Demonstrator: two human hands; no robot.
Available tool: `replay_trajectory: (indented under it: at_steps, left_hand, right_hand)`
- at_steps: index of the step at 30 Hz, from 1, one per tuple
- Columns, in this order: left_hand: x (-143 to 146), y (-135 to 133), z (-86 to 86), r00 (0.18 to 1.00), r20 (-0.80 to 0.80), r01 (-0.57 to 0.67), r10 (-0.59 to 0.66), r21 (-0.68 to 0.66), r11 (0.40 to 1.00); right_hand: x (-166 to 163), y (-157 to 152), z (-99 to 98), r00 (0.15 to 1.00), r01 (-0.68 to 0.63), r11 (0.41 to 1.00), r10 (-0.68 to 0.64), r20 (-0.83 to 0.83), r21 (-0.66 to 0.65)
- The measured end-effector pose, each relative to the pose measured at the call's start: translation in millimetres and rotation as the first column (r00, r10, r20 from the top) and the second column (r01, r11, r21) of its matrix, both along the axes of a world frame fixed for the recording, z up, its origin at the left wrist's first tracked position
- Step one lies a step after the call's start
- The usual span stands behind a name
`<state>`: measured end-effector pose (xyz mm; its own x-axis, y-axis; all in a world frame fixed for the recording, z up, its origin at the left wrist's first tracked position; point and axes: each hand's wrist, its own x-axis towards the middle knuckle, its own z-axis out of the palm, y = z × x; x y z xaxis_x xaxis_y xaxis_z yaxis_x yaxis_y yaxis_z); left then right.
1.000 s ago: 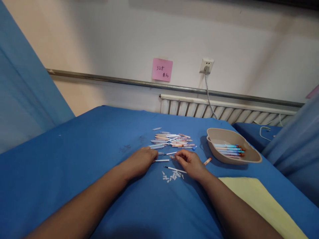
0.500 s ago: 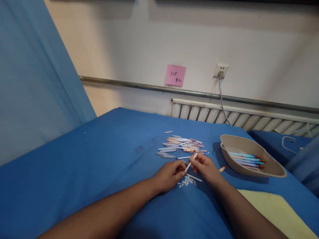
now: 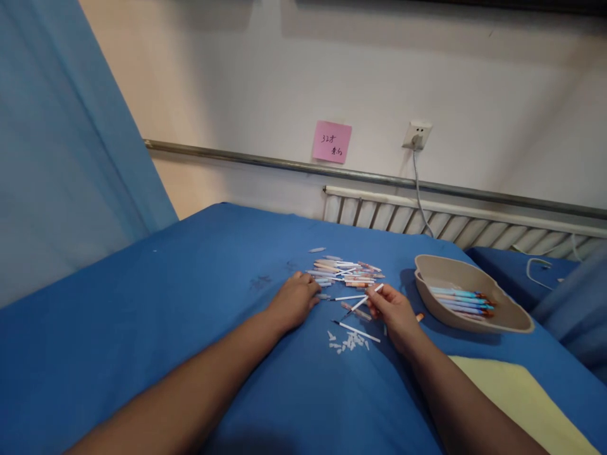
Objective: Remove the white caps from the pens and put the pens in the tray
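Note:
Between the fingertips of my right hand [image 3: 394, 314] is a slim white pen refill [image 3: 359, 304], tilted, its dark tip pointing down to the left. My left hand [image 3: 293, 302] reaches over the left end of a pile of pen barrels [image 3: 325, 268], fingers apart and touching or just above the grey-blue ones. Another white refill [image 3: 360, 332] lies in front of my right hand, and one more refill [image 3: 348, 297] lies beside the pile. Small whitish tapered pieces [image 3: 349, 342] are scattered nearer to me. A pinkish barrel [image 3: 360, 313] is partly behind the held refill.
A beige tray [image 3: 509, 322] with several blue and brown pens [image 3: 462, 301] stands on the right. A yellow cloth [image 3: 512, 395] lies at the front right of the blue sheet [image 3: 156, 354]. Behind are a radiator [image 3: 403, 218] and a wall socket [image 3: 417, 134].
My left hand has let go of the white refill and moved left and away from me to the barrels. My right hand keeps the refill, whose dark tip now shows.

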<state>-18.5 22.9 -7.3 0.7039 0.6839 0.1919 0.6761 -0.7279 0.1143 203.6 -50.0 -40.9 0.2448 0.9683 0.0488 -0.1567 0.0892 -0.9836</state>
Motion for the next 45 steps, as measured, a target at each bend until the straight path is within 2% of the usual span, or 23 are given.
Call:
replay_trajectory:
  at_steps: [5,7,8,10,12,13,14,16,18,21,27,39,41,42,45]
  left_hand:
    - [4,4,-3.1,0.999,0.001,0.044,-0.044,0.011,0.999]
    - [5,7,-4.0,0.991,0.135,0.017,-0.006,-0.086,0.996]
    - [5,8,-4.4,0.963,0.263,0.000,0.052,-0.191,0.982]
    - [6,12,-4.2,0.821,0.516,0.020,0.245,-0.454,0.891]
    - [5,13,-2.0,0.663,0.622,0.106,0.417,-0.630,0.769]
    - [5,12,0.0,0.609,0.637,0.166,0.474,-0.686,0.709]
    - [5,10,2.4,0.566,0.643,0.236,0.517,-0.726,0.646]
    - [5,4,7.8,0.465,0.634,0.421,0.617,-0.772,0.475]
    - [6,-4,12.5,0.397,0.596,0.554,0.698,-0.762,0.335]
    - [9,-13,15.6,0.396,0.563,0.591,0.725,-0.761,0.268]
    - [12,-17,14.8,0.413,0.550,0.581,0.726,-0.773,0.255]
    - [13,-18,11.6,0.450,0.563,0.556,0.694,-0.784,0.276]
    - [11,-14,10.3,0.468,0.578,0.531,0.668,-0.789,0.310]
    - [9,-12,10.3,0.493,0.589,0.499,0.640,-0.794,0.346]
    - [0,-4,12.8,0.664,0.583,0.325,0.467,-0.788,0.523]
  right_hand:
    - [1,2,0.0,1.000,0.018,1.000,-0.018,0.003,-0.001]
    - [1,2,0.6,1.000,0.018,1.000,-0.018,-0.004,-0.003]
    - [1,2,1.0,1.000,0.020,1.000,-0.020,-0.009,-0.002]
    - [1,3,1.6,0.999,0.028,1.000,-0.028,-0.020,-0.004]
    - [1,3,1.8,0.999,0.032,0.999,-0.032,-0.031,-0.007]
    - [1,3,1.7,0.999,0.031,0.999,-0.032,-0.035,-0.009]
    - [2,3,1.6,0.999,0.031,0.999,-0.032,-0.038,-0.011]
    - [3,4,1.0,0.999,0.030,0.999,-0.031,-0.041,-0.016]
    - [4,4,0.2,0.999,0.027,0.999,-0.028,-0.039,-0.019]
    - [4,4,-0.4,0.999,0.019,1.000,-0.020,-0.039,-0.018]
    - [3,4,3.0,0.999,0.014,1.000,-0.015,-0.043,-0.008]
    - [1,3,6.1,1.000,0.004,1.000,-0.004,-0.001,-0.004]
    - [1,3,5.2,1.000,-0.001,1.000,0.001,0.002,0.000]
    - [1,3,4.9,1.000,-0.001,1.000,0.001,0.002,0.000]
    - [1,2,5.3,1.000,-0.004,1.000,0.004,-0.007,-0.001]
